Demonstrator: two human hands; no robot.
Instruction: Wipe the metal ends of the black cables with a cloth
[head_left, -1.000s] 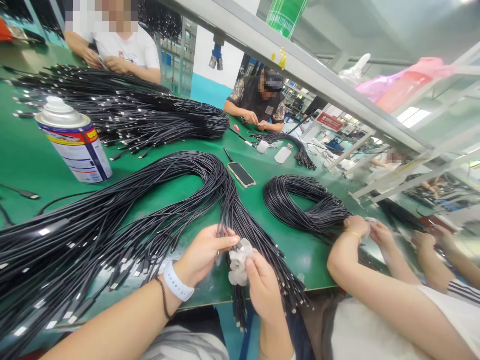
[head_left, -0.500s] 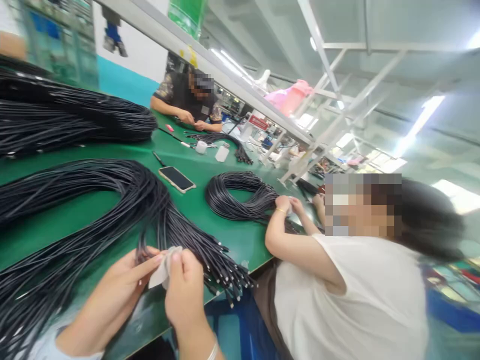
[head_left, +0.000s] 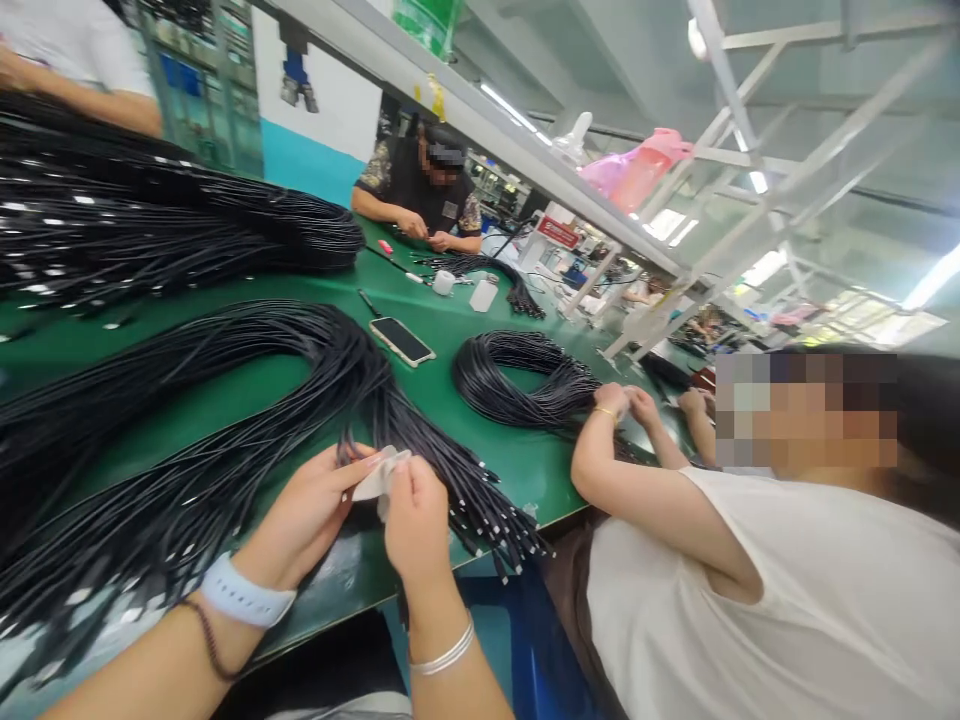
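My left hand (head_left: 311, 515) is closed around a few black cables (head_left: 346, 446) drawn from the large bundle. My right hand (head_left: 420, 515) pinches a crumpled white cloth (head_left: 373, 482), which reaches across to the left fingertips. The cable ends at the cloth are hidden by my fingers. Just beyond both hands, the big curved bundle of black cables (head_left: 315, 335) lies on the green table (head_left: 225, 375). Its near ends, with small pale tips, fan out to the right of my right hand.
Behind lies another thick cable pile (head_left: 247, 215). A phone (head_left: 403, 341) and a coiled cable bundle (head_left: 517, 375) are farther back. Close on the right sits a co-worker in white (head_left: 675, 580), hands at that coil. Another person (head_left: 420, 190) works across the table.
The view has swung left and back, so the scene sits farther right and more of my forearms shows. My hands keep the same hold on cables and cloth.
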